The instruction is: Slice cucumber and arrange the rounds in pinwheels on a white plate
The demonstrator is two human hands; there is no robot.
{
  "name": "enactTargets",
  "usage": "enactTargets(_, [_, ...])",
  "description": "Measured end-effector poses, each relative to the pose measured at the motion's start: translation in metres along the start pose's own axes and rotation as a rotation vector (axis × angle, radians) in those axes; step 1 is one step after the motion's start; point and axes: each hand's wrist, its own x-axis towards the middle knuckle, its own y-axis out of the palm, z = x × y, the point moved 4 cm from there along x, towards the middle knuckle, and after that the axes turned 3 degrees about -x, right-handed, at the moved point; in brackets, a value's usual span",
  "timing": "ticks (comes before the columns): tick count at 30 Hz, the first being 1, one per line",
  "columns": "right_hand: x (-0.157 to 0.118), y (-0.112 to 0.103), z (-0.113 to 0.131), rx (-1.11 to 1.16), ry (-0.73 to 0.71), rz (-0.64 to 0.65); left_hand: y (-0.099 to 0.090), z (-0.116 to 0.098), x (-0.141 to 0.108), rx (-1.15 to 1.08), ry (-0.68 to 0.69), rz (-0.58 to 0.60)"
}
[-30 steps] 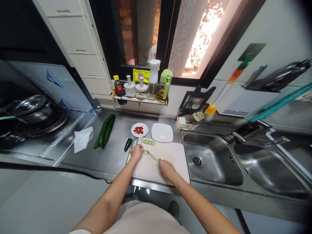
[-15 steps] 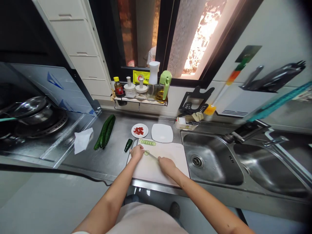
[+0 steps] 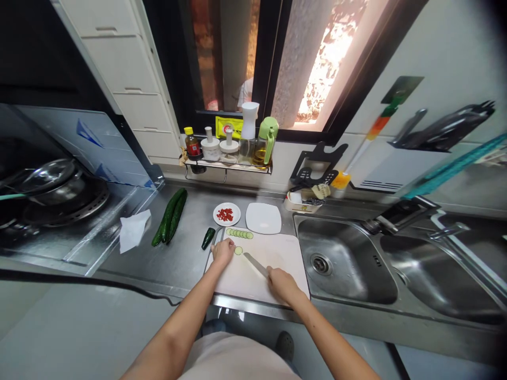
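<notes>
My right hand [image 3: 284, 285] is closed round the handle of a kitchen knife [image 3: 255, 264], whose blade points left over the white cutting board [image 3: 273, 250]. A single cucumber slice [image 3: 238, 250] lies on the board between the knife tip and my left hand [image 3: 224, 252]. The left hand rests at the board's left side with its fingers drawn together; whether anything is in them is hidden. Above it a row of overlapping cucumber slices [image 3: 240, 233] lies along the board's upper edge. A dark green cucumber end piece [image 3: 208, 238] sits just left of the board.
Behind the board stand a plate of chopped red pieces [image 3: 225, 215] and a white square plate [image 3: 263, 218]. Whole cucumbers [image 3: 170, 216] and a white paper towel [image 3: 134, 231] lie left. A steel sink [image 3: 344, 264] adjoins the board's right. Seasoning containers fill a wall shelf [image 3: 227, 162].
My right hand has drawn the knife right and toward me, away from the slice, which now lies flat on the board. My left hand has barely moved.
</notes>
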Motion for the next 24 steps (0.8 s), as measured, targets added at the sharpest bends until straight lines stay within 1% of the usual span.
enactTargets(4, [-0.014,0.016,-0.013,0.095,0.085,-0.067,0.006,-0.006,-0.011,0.049,0.072,-0.03])
enactTargets(8, [-0.019,0.026,-0.018,0.188,0.141,-0.088,0.009,-0.01,-0.013,0.055,0.076,-0.03])
enactTargets(11, [-0.02,0.026,-0.02,0.224,0.168,-0.088,0.009,-0.011,-0.008,0.014,0.063,-0.006])
enactTargets(16, [-0.018,0.021,-0.024,0.222,0.234,-0.09,0.01,-0.008,0.004,-0.138,0.006,0.038])
enactTargets(19, [-0.017,0.02,-0.025,0.219,0.249,-0.089,0.004,-0.001,0.013,-0.191,-0.071,-0.022])
enactTargets(22, [-0.015,0.02,-0.025,0.212,0.245,-0.081,-0.004,0.006,0.02,-0.175,-0.141,-0.107])
enactTargets(24, [-0.013,0.021,-0.025,0.208,0.244,-0.08,-0.008,0.01,0.023,-0.154,-0.162,-0.134])
